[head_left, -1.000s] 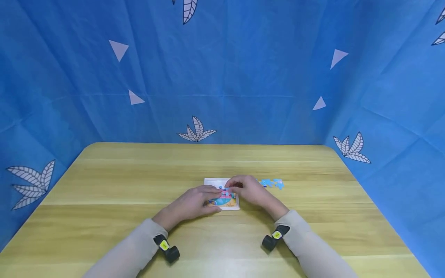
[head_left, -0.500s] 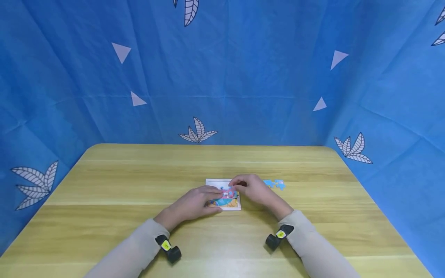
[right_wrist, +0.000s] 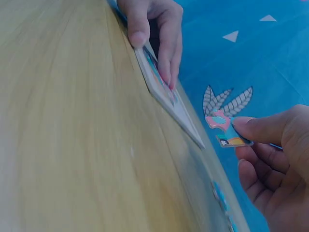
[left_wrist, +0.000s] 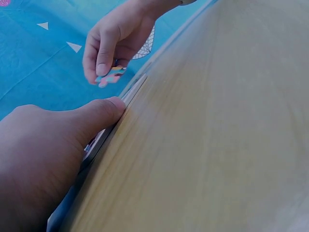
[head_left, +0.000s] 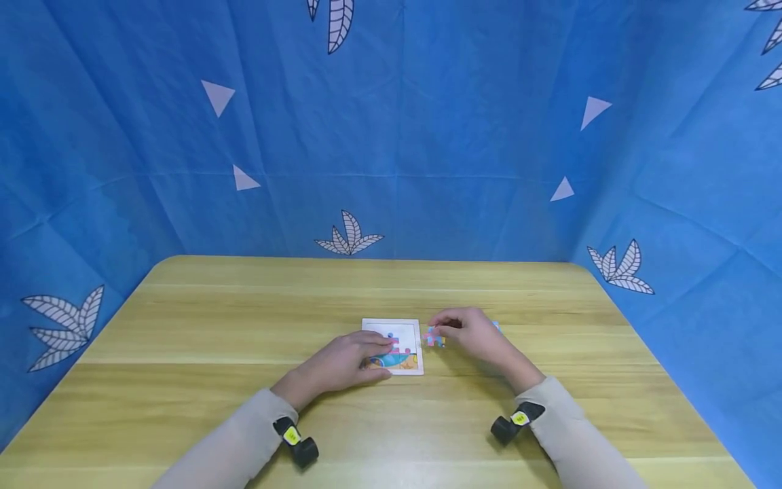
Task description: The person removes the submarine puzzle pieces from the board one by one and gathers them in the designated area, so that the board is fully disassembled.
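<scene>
- A small jigsaw piece in pink, light blue and orange (right_wrist: 231,129) is off the table, just beside the right edge of the puzzle board in the head view.
- The right hand (head_left: 470,333) pinches this piece between thumb and fingers.
- The flat, square puzzle board with a white frame (head_left: 406,329) lies on the table; fitted pieces in turquoise, sandy yellow and pink (head_left: 398,361) fill its near part, and white backing shows beyond them.
- The left hand (head_left: 345,360) grasps nothing: its fingers reach out flat over the fitted pieces, and its thumb rests on the frame's near edge.
- A light-blue loose piece (head_left: 495,326) shows past the right hand, mostly hidden by it.
- Beneath is a pale yellow-brown wood-grain table (head_left: 183,326).
- Beige sleeves (head_left: 229,441) cover both forearms, each with a black wrist camera (head_left: 303,450).
- Behind hangs a blue cloth with white leaves and triangles (head_left: 397,122).
</scene>
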Tool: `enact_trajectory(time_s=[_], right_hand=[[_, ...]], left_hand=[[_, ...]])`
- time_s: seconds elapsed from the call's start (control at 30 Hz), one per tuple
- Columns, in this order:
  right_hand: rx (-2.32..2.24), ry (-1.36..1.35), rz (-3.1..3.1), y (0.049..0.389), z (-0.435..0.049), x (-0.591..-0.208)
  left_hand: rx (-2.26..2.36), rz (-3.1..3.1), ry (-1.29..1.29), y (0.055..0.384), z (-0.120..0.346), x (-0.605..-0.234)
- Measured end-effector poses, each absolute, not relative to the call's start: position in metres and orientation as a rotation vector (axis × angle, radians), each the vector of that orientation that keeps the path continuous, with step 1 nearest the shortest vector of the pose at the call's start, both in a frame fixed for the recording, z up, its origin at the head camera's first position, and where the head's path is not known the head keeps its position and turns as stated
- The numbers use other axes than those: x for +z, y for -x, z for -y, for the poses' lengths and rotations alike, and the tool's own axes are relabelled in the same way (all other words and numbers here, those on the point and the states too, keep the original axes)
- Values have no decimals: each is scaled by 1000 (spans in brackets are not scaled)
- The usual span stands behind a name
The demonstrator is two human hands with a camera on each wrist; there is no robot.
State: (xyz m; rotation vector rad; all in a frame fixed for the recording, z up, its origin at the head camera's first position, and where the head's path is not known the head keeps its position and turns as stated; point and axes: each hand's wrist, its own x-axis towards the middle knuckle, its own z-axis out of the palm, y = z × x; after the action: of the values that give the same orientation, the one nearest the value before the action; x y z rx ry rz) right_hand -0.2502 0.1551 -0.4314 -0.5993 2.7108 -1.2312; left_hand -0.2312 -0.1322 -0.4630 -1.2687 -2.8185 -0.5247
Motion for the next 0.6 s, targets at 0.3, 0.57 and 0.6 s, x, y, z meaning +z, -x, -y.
enact_trajectory(time_s=[0.3, 0.57, 0.6], right_hand=[[-1218, 525, -2765, 245, -185, -437], [-1212, 454, -2782, 246, -214, -434], [-1212, 447, -2779, 247, -217, -434]], left_hand=[[-513, 2820, 1273, 230, 132, -464], [-525, 2810, 1267, 230, 132, -463], [-526, 2811, 1267, 230, 133, -463]])
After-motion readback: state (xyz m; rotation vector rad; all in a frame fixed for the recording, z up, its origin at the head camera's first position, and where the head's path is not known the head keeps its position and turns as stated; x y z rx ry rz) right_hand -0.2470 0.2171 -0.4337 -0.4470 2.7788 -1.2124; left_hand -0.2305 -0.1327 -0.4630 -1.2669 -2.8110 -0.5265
